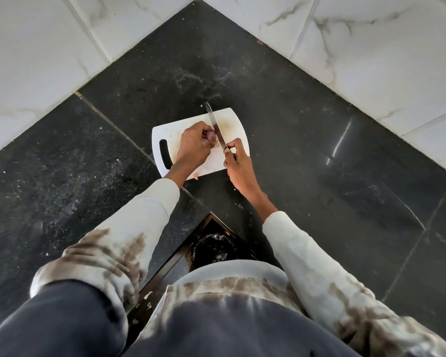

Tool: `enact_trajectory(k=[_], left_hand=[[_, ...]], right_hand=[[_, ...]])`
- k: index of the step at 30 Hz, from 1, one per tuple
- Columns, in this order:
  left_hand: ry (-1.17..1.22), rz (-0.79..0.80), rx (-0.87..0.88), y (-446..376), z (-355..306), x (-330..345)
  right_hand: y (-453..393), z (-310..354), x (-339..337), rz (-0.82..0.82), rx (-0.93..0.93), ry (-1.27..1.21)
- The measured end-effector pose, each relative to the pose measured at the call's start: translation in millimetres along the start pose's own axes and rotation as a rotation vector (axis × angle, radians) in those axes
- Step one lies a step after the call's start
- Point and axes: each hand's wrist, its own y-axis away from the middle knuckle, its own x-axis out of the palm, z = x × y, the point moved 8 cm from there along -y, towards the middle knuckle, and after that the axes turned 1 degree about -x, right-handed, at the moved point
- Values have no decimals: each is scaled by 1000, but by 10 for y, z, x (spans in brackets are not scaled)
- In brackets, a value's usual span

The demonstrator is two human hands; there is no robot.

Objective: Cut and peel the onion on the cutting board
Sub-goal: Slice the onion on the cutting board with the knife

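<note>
A white cutting board (232, 124) with a black handle slot lies on the dark counter corner. My left hand (193, 146) is curled over a small purple onion (211, 135) in the middle of the board, hiding most of it. My right hand (238, 163) grips the dark handle of a long knife (213, 122). The blade points away from me and lies against the onion's right side, its tip just past the board's far edge.
The black stone counter (307, 140) runs into a corner between white marble-tiled walls (371, 47). A small peel scrap (196, 176) lies at the board's near edge. Below the counter's inner corner sits a dark bin (211, 248) with scraps.
</note>
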Motion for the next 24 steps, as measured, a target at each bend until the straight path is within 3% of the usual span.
enact_trajectory(k=[12,24], left_hand=[[-62,8,32,-11,-55,27],[-124,-37,53,62,-58,39]], right_hand=[[-53,36,0,0,-42,216],[-162,200,67,-8,-10,208]])
